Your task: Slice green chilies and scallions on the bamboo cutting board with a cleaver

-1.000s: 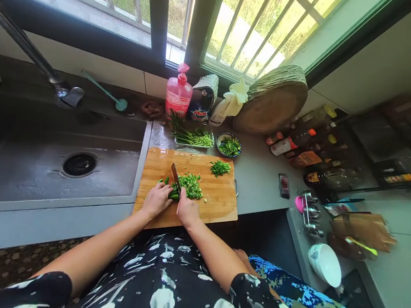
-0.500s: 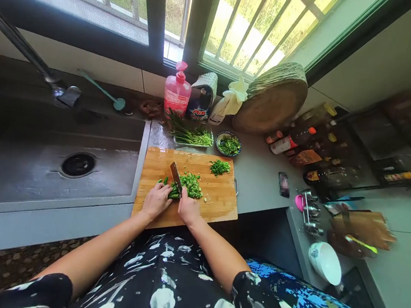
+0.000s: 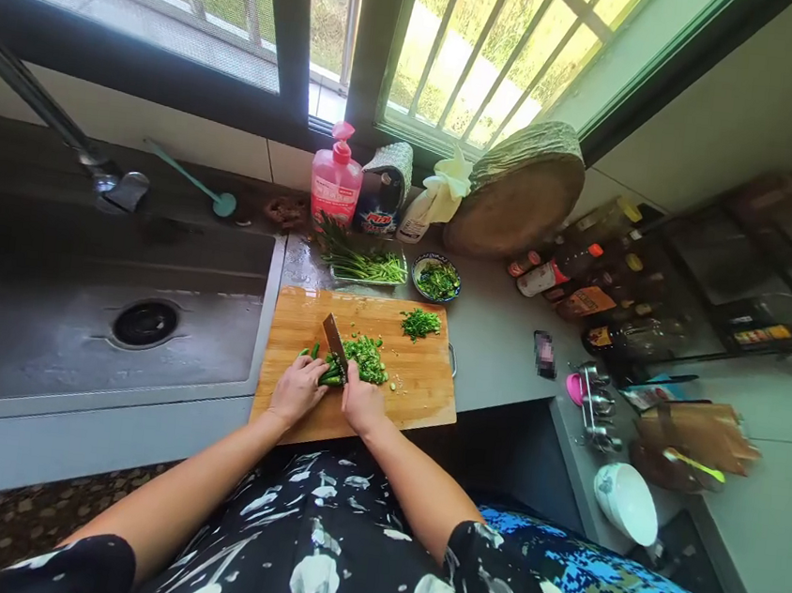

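Note:
On the wooden cutting board my left hand presses long green vegetables, which look like green peppers, with its fingers curled over them. My right hand is closed round the handle of a kitchen knife. The blade stands upright between the uncut lengths on the left and a heap of chopped green pieces on the right. A smaller pile of chopped greens lies near the board's far right corner. My fingers hide the knife handle.
Behind the board are a tray of long green stalks, a bowl of greens and a pink pump bottle. A sink lies left. Sauce bottles, a spice rack and a white bowl stand right.
The whole view has shifted slightly. Both hands and the knife stay at nearly the same spot on the board; the blade is still among the green vegetables.

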Demonstrator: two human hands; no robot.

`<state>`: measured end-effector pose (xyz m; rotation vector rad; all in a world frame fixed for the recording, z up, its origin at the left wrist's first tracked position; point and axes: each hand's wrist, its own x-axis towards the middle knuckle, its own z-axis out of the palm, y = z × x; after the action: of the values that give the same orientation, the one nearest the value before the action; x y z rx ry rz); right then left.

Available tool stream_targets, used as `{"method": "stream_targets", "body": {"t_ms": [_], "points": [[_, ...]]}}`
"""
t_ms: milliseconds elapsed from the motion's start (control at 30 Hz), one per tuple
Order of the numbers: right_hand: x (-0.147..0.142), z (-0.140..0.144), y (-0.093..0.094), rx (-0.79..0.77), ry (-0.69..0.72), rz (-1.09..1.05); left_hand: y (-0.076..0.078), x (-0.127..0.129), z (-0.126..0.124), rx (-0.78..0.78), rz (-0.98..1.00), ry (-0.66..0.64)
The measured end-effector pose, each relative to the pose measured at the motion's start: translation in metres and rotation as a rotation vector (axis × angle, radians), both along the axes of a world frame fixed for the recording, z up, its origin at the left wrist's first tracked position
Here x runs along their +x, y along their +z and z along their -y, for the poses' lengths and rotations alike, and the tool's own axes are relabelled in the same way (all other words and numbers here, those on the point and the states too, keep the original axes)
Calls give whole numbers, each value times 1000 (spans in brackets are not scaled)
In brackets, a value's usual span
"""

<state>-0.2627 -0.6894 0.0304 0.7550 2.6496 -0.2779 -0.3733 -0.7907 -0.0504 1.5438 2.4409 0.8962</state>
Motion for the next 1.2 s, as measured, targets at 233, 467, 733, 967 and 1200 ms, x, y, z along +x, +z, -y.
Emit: {"method": "stream_targets", "body": {"t_ms": [233, 467, 733, 967, 1200], "points": [[8, -5, 19, -36, -19, 4, 1, 2, 0, 18, 23, 14], [-11, 1, 0, 3, -4, 14, -1, 0, 0, 18, 21, 17], [8, -12, 23, -36, -16, -26, -3, 0, 2, 33, -27, 7], [-2, 4, -5, -25, -42, -37, -3, 0, 2, 5, 3, 17], [-1, -8, -7, 28, -14, -80, -6, 0, 2, -6, 8, 12]]}}
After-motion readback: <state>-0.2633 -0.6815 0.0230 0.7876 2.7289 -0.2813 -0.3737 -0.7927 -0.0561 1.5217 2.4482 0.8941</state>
